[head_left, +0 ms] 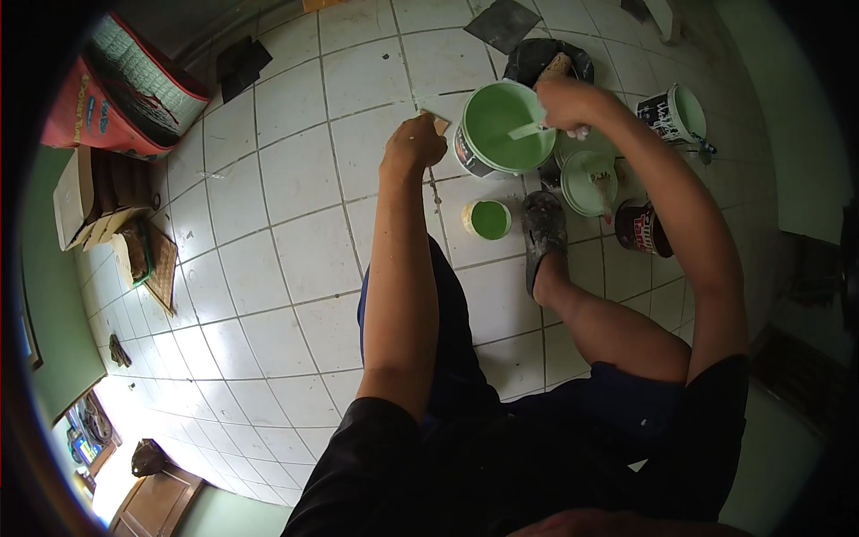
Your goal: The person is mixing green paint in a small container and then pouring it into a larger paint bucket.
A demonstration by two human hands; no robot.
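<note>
A large bucket (476, 154) of pale green paint stands on the floor ahead of me. My right hand (565, 106) is closed at its far right rim, round a flat, pale paint-coated stick (526, 131) whose end reaches over the paint. Left of the bucket, my left hand (415, 143) is closed with its fingers curled. A small tan flat piece (438, 123) shows at its fingertips; whether they grip it is not clear. Nearer me sits a small tub (489, 219) of brighter green paint. A lid-like round container (582, 185) with pale green paint and a brush (602, 186) lies to the right.
A dark tub (640, 228) and a white-rimmed pail (676, 115) stand at the right. My foot in a dark clog (544, 224) is beside the small tub. On the left are a red insulated bag (116, 98) and a cardboard box (89, 197). Dark tiles (502, 25) lie far ahead.
</note>
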